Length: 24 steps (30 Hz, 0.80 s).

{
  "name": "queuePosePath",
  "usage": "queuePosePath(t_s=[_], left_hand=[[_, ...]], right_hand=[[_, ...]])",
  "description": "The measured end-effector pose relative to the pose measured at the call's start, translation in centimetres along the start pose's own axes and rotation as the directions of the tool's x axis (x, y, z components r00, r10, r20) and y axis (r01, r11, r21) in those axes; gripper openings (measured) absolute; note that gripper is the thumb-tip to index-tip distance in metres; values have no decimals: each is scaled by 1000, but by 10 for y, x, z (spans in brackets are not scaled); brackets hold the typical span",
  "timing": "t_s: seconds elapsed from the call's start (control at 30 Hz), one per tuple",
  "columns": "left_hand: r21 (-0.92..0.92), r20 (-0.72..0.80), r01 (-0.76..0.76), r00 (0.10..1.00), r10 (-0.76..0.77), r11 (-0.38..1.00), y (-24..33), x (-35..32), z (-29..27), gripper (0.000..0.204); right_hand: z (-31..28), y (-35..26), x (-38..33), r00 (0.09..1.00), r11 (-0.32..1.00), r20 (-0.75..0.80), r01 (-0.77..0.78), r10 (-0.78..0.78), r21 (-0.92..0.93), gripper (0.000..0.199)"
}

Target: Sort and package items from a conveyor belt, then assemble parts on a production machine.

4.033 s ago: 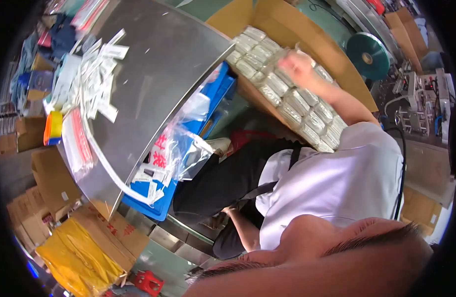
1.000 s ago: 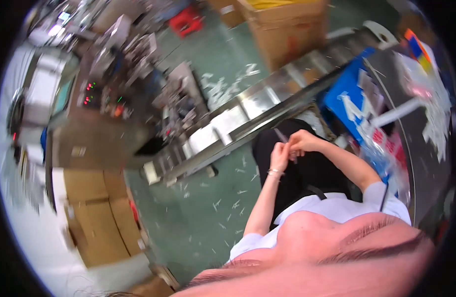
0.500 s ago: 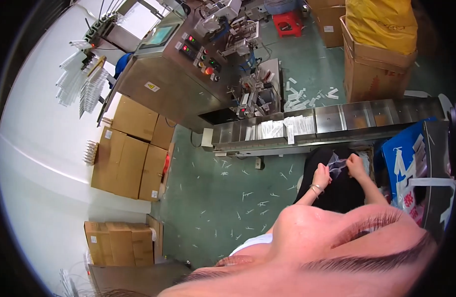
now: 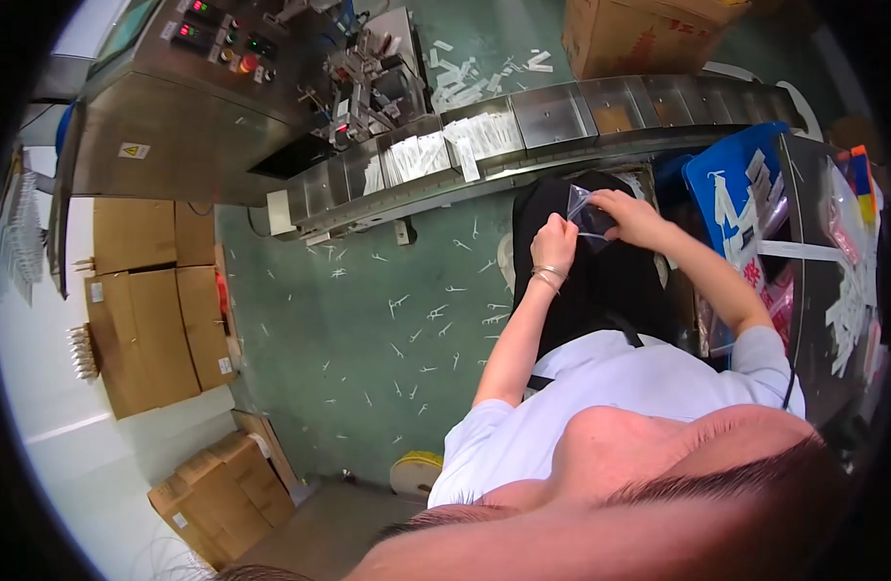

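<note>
Over my lap, a clear plastic bag (image 4: 578, 200) is held between my two hands. My left hand (image 4: 554, 244), with bracelets at the wrist, is closed in a pinch on the bag's left side. My right hand (image 4: 633, 220) reaches across from the right, its fingers bent at the bag's upper right edge and the thumb lower down. A thin whitish strip (image 4: 591, 235) shows between the hands; whether it belongs to the bag cannot be made out. Dark trousers (image 4: 600, 290) lie beneath.
A metal conveyor trough (image 4: 552, 121) with compartments runs in front of my knees, some filled with white packets (image 4: 484, 136). Rightward stand a blue bin (image 4: 702, 179) and a dark table (image 4: 821, 271) bearing white strips. Small white pieces litter the green floor (image 4: 368, 310). Cardboard boxes (image 4: 140, 329) stand left.
The view has shifted, bringing more of my arms and shirt into sight. My right hand has turned, its fingers now reaching across the bag's upper edge. My left hand still grips the bag.
</note>
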<state>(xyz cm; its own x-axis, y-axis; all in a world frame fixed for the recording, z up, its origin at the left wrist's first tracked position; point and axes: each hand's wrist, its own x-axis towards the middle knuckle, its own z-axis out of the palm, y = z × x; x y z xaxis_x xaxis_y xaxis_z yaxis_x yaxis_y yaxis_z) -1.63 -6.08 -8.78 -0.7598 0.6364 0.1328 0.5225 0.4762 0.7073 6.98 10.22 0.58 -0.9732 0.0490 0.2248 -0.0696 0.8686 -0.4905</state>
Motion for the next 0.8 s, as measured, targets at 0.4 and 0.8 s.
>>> queuePosePath(t_s=[0.4, 0.8], left_hand=[[-969, 229, 60, 584, -779, -240, -91, 127, -38, 56], [-847, 300, 458, -10, -954, -271, -50, 197, -43, 69]], right_hand=[[69, -10, 188, 709, 447, 273, -648, 651, 617, 64], [149, 42, 262, 185, 128, 424, -979, 886, 161, 127]])
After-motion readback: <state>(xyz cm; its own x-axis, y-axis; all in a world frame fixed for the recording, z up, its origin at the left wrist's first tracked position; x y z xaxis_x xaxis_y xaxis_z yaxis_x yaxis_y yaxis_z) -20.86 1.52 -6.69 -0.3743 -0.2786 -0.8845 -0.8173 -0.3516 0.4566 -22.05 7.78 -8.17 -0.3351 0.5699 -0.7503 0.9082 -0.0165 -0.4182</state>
